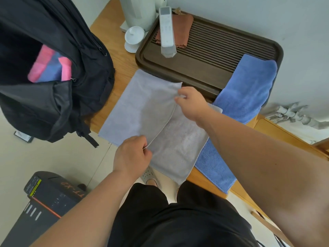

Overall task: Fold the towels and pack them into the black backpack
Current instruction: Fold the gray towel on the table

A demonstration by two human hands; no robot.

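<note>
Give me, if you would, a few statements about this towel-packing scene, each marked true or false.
1. The left grip and the right grip both pinch the folded-over edge of the grey towel. True.
2. The black backpack is zipped shut. False: it is open, with pink and blue fabric showing inside.
3. The white remote rests on the brown cloth on the dark tray. True.
4. The grey towel lies on the floor. False: it lies on the wooden table.
5. The blue towel lies partly on the dark tray. True.
</note>
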